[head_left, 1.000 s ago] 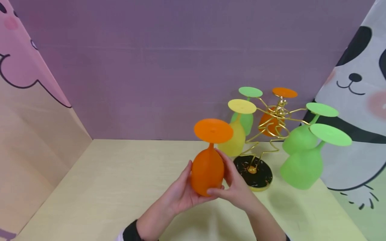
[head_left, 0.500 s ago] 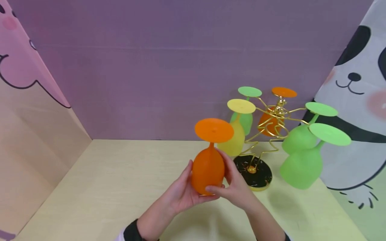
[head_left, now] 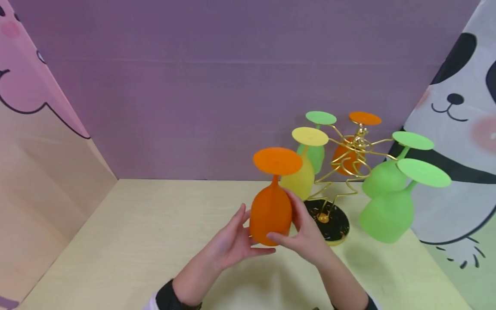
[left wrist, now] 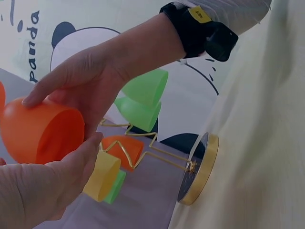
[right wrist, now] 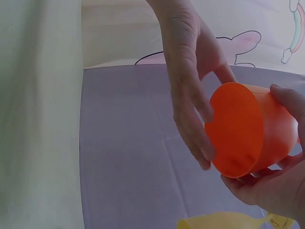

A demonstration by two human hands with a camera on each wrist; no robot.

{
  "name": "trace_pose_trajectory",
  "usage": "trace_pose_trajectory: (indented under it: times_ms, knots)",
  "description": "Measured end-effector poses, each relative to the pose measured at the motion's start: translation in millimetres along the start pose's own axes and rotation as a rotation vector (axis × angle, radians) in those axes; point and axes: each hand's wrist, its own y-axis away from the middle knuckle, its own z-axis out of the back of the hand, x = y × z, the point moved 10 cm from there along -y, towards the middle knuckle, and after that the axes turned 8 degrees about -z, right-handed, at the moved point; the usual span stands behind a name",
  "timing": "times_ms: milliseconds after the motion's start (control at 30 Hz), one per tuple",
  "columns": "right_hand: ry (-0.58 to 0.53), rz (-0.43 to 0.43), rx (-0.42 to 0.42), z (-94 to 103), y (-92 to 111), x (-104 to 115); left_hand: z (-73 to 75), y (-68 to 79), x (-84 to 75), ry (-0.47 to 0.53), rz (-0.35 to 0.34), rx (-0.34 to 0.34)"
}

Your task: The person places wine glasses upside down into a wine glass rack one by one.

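Note:
An orange goblet (head_left: 270, 213) is held upside down above the table, its round foot on top and its bowl facing down. My right hand (head_left: 310, 241) grips the bowl from the right, thumb across its front near the rim. On the left, my left hand (head_left: 231, 243) has its fingers extended beside and below the rim. The right wrist view shows the left hand (right wrist: 190, 81) with loose, nearly straight fingers at the mouth of the goblet (right wrist: 279, 129); whether they touch it, I cannot tell. The goblet's inside looks hollow.
Behind and right stands a gold wire rack (head_left: 358, 148) on a round black base (head_left: 333, 224). Upside-down goblets hang from it: yellow (head_left: 300, 183), orange (head_left: 342, 157) and several green ones (head_left: 389, 217). The pale table (head_left: 155, 224) meets a purple backdrop (head_left: 193, 107).
The orange goblet has risen slightly and shifted a little right with my right hand. My left hand's fingers have loosened and come away from the bowl's underside. The rack has not moved.

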Motion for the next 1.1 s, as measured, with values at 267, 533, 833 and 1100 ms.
trace_pose_trajectory:
  times_ms: [267,533,833,1100]
  knots:
    - [-0.034,-0.042,-0.007,13.3,-6.1,-3.3,22.5,4.7,-19.5,-0.041,-0.068,-0.085]
    - [-0.011,-0.087,-0.085,38.1,-9.0,-10.7,49.0,15.7,-50.2,-0.145,-0.189,-0.151]
    - [-0.037,-0.158,-0.161,63.7,-10.3,-21.0,83.1,37.9,-94.0,-0.392,-0.379,-0.326]
    - [-0.054,-0.231,-0.233,85.8,-10.4,-33.4,108.0,59.4,-120.5,-0.625,-0.454,-0.478]
